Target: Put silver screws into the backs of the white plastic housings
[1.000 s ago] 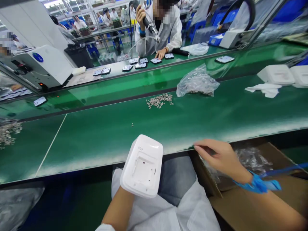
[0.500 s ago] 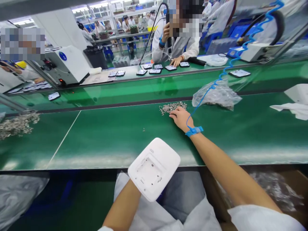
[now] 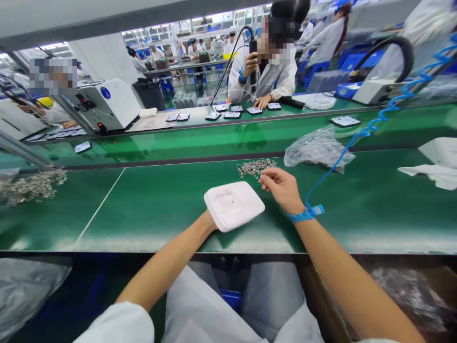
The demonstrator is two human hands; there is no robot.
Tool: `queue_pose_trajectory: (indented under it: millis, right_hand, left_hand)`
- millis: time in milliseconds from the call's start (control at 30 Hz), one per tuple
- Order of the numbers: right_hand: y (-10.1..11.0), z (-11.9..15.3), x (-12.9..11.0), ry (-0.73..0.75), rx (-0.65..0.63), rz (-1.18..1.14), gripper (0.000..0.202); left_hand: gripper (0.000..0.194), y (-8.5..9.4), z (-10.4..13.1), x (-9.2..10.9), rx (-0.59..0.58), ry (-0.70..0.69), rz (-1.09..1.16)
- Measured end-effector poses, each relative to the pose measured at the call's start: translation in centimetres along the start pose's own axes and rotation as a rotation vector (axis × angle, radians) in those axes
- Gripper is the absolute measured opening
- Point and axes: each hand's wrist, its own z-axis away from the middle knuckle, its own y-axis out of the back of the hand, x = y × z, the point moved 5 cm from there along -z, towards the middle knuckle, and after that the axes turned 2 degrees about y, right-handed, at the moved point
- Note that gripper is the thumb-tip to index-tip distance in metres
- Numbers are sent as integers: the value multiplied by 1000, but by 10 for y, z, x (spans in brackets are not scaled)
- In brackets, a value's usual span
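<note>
A white plastic device housing (image 3: 237,207) is tilted above the green work surface, its recessed side partly turned up towards me. My left hand (image 3: 211,220) holds it from beneath at the left edge, and the housing hides the fingers. Just right of it is my right hand (image 3: 283,188), thumb and fingertips pinched together. What sits between those fingertips is too small to make out. A pile of small metal parts (image 3: 252,167) lies just beyond the right fingertips. Round my right wrist is a blue strap (image 3: 303,215) with a coiled cord.
A clear plastic bag (image 3: 317,150) lies right of the pile. More metal parts (image 3: 35,186) are heaped at far left. Behind a low green ledge, a co-worker (image 3: 264,71) sits among several flat devices (image 3: 233,114). A white object and tissue (image 3: 428,169) lie at far right.
My left hand has raised the housing forward over the work surface and tilted it flatter. My right hand has drawn back slightly from the pile, its fingers pinched.
</note>
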Motion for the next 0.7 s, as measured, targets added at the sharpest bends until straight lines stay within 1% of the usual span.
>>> queue_pose_trajectory:
  millis: [100,167,233,267,333,400,433,500,567,633,700]
  right_hand:
    - [4,15,-21,-42,-49,-33,28]
    - [4,24,-38,-31,-96,-11,30]
    - [-1,29,-58,42,-148,80,23]
    - [-5,30,-68,101,-167,153,17]
    - [-17,30,-88,233,-201,317,15]
    - [-33,30,-102,328,-247,481,16]
    - [-41,30,-106,356,-270,560,16]
    - [-53,32,-110,403,-296,715,16]
    - [-58,36,-114,460,-270,827,16]
    - [-58,41,-118,515,-245,859,17]
    - [-58,44,-121,541,-234,818,20]
  left_hand:
    - [40,-7,-25,5,-81,-2,40]
    - [49,-11,-34,6,-130,-11,65]
    - [57,-17,-36,4,-196,-29,70]
    - [56,-20,-36,3,-239,-37,74]
    - [46,-28,-34,-1,-332,-8,114]
    - [30,-34,-32,-5,-380,67,193]
    - [27,-36,-31,-6,-384,105,230]
    - [26,-37,-30,-8,-360,155,276]
    - [28,-37,-29,-10,-337,190,295]
    - [30,-36,-28,-11,-319,222,308]
    - [30,-35,-28,-12,-297,218,317]
